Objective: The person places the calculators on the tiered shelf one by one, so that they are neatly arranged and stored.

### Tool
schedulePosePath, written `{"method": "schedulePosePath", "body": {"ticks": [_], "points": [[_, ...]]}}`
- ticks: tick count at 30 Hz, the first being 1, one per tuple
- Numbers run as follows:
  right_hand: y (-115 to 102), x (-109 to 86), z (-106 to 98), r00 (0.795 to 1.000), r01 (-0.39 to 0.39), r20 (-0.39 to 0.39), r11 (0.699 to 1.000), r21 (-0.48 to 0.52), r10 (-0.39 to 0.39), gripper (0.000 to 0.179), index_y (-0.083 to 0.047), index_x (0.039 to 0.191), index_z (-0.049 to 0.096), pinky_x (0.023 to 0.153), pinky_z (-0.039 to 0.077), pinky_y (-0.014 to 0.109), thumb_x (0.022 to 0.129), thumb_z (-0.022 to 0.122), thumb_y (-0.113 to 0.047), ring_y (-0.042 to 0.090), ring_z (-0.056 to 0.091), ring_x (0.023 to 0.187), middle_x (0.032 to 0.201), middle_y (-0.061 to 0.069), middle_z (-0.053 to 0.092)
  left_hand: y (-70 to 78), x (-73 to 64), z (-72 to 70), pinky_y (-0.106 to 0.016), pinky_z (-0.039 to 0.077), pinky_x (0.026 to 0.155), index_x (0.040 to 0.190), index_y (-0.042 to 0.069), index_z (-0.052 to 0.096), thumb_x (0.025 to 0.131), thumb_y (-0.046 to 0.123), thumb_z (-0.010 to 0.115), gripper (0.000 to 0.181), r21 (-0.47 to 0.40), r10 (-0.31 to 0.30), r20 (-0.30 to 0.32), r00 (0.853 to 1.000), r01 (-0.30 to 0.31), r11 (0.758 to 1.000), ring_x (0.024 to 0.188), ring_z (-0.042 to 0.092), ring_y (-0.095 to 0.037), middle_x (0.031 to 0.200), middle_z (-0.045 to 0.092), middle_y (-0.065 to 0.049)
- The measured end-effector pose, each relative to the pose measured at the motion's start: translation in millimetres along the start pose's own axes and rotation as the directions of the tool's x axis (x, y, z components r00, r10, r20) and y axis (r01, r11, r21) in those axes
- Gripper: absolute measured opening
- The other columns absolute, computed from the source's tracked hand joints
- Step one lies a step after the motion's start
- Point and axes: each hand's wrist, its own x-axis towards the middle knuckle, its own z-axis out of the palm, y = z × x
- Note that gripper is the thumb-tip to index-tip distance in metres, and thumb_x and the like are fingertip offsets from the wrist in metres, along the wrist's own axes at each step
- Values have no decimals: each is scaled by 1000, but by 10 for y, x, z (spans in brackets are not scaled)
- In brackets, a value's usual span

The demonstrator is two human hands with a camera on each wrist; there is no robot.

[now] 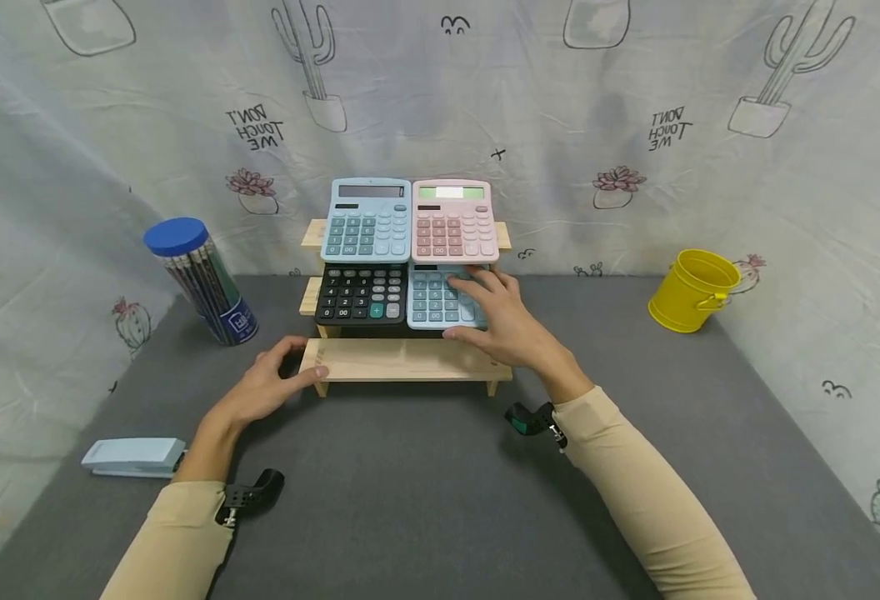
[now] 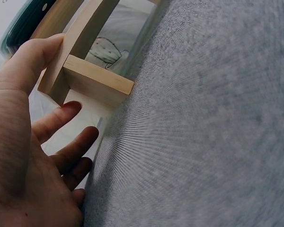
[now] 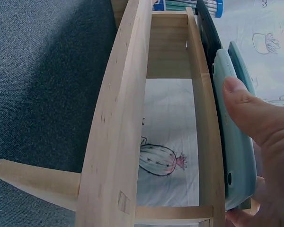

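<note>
A three-tier wooden rack point(image 1: 402, 360) stands at the back of the table. On its middle tier, a light blue calculator point(image 1: 432, 307) leans at the right beside a black calculator point(image 1: 361, 293). My right hand point(image 1: 515, 323) holds that blue calculator, thumb at its lower edge and fingers over its upper right part. Up on the top tier lean another light blue calculator point(image 1: 367, 223) and a pink calculator point(image 1: 455, 225). At the left end of the bare bottom tier, my left hand point(image 1: 263, 387) pinches the board between thumb and index finger; its other fingers stay off the wood.
Left of the rack stands a blue-lidded tub of pencils point(image 1: 203, 283). A light blue stapler point(image 1: 136, 457) lies near the left forearm. At the back right is a small yellow bucket point(image 1: 687, 296). A patterned cloth point(image 1: 440, 108) hangs behind the grey table point(image 1: 410, 492).
</note>
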Motion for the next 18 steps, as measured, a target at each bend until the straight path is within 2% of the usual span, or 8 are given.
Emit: {"method": "schedulePosePath", "body": {"ticks": [6, 11, 15, 18], "points": [[10, -21, 41, 1000, 3, 16, 1000, 11, -3, 78, -9, 156, 43, 120, 13, 60, 92, 78, -40, 44, 13, 153, 165, 18, 27, -56, -32, 44, -76, 21, 108, 155, 11, 34, 95, 63, 62, 84, -2, -26, 15, 1000, 26, 1000, 143, 23, -50, 159, 30, -27], [25, -49, 30, 1000, 30, -7, 1000, 5, -30, 75, -7, 155, 43, 122, 11, 59, 94, 76, -36, 43, 13, 154, 165, 19, 27, -44, -28, 37, -74, 20, 111, 156, 10, 34, 97, 60, 62, 82, -28, 8, 23, 1000, -8, 1000, 147, 24, -50, 160, 31, -27], [32, -96, 9, 1000, 16, 4, 1000, 11, -17, 74, -9, 157, 41, 121, 15, 61, 96, 74, -35, 44, 10, 154, 167, 18, 25, -13, -37, 1, -72, 23, 111, 158, 9, 31, 98, 61, 60, 84, -9, 17, 34, 999, -17, 1000, 146, 25, -49, 160, 31, -26], [37, -142, -19, 1000, 14, 17, 1000, 20, -14, 73, -10, 158, 39, 120, 18, 63, 98, 72, -35, 44, 8, 155, 168, 16, 23, 22, -68, -52, -71, 26, 110, 158, 5, 29, 99, 59, 59, 85, -1, 39, -2, 999, -39, 999, 144, 30, -48, 158, 35, -26]]}}
